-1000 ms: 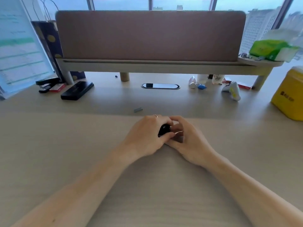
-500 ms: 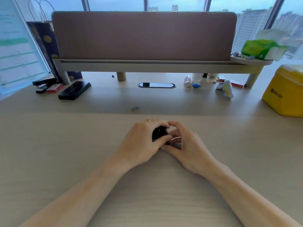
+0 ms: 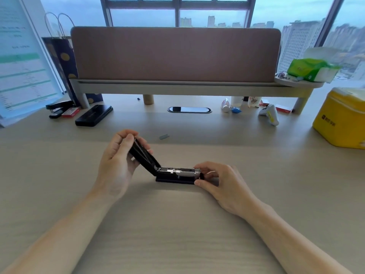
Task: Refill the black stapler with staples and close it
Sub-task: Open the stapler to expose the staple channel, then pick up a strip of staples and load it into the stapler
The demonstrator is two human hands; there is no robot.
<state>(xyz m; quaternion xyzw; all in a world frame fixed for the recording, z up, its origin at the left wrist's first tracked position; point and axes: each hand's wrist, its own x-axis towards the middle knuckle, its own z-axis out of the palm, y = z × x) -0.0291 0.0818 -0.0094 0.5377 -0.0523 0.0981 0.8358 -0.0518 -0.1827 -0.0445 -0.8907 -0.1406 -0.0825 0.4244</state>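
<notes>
Pinching the raised black lid (image 3: 142, 154) of the small black plastic stapler (image 3: 178, 176), the left hand (image 3: 118, 161) has its grip clamped on the lid's free end, thumb on one side and fingers on the other, tilting it up toward ten o'clock from the hinge. At three o'clock of that hinge the right hand (image 3: 221, 180) has its grip closed on the front end of the stapler's base, thumb below and forefinger above, pressing it to the pale wood-grain table (image 3: 177, 234). Between the two hands the silver metal staple channel (image 3: 177, 171) lies exposed and level; whether staples already sit in it cannot be told. The stapler rests near the table's middle, directly ahead of the person. Farther out at twelve o'clock a short grey strip of staples (image 3: 164, 137) lies loose on the table, well apart from both hands. By this showing the opening is done; loading that strip into the channel and swinging the lid shut appear to remain.
</notes>
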